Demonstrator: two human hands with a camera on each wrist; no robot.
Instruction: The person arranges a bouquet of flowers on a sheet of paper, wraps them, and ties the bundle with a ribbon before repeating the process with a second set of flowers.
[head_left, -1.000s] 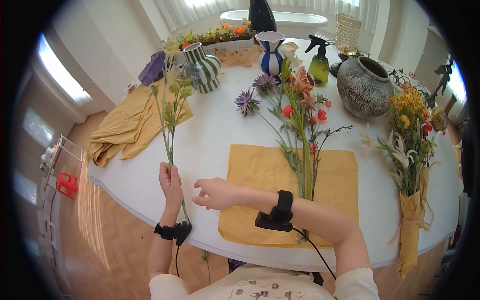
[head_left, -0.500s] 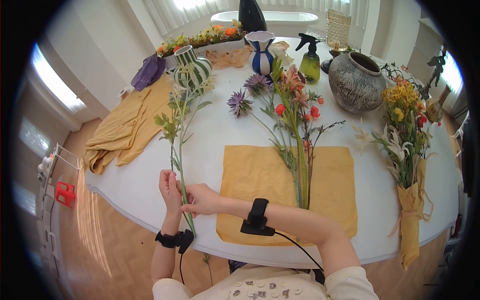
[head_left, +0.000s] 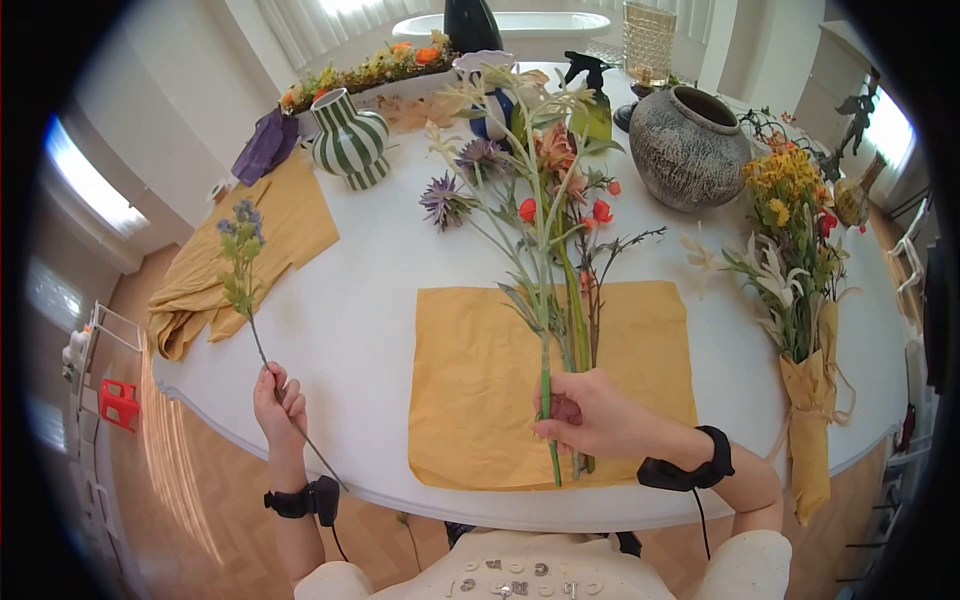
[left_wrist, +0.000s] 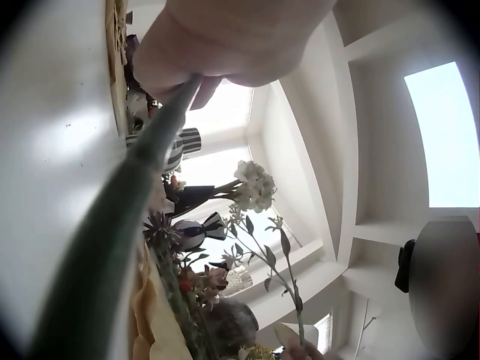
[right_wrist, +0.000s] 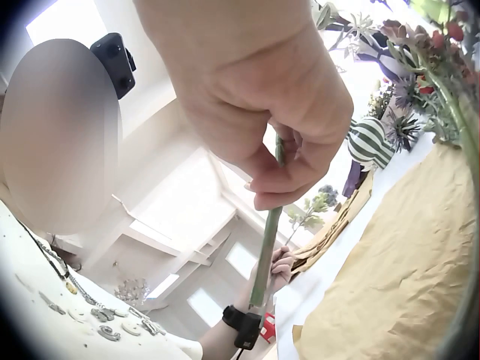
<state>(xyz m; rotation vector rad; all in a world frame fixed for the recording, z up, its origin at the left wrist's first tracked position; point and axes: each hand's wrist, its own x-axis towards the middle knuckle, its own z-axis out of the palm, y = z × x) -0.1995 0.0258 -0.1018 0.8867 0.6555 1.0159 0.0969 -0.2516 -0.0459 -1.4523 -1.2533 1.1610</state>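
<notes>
The left hand (head_left: 280,408) grips the thin stem of a blue-flowered sprig (head_left: 240,250) at the table's left front; in the left wrist view that stem (left_wrist: 97,247) runs large past the hand (left_wrist: 225,37). A pale-flowered branch (head_left: 543,300) is pinched near its stem's lower end by the right hand (head_left: 598,415), above the yellow paper sheet (head_left: 470,390). In the right wrist view the thumb and fingers of the right hand (right_wrist: 277,105) close round the green stem (right_wrist: 265,255). Behind the branch lie purple flowers (head_left: 446,200) and red blooms (head_left: 601,211) on stems across the paper.
Folded yellow paper (head_left: 250,240) and a striped vase (head_left: 350,140) are at the left. Farther back stand a spray bottle (head_left: 592,110) and a grey pot (head_left: 690,150). A wrapped bouquet (head_left: 808,400) lies at the right, a flower box (head_left: 370,75) at the back.
The right hand has moved right, away from the left hand, carrying the pale-flowered branch over the paper. The left hand has shifted left and still holds the blue-flowered sprig.
</notes>
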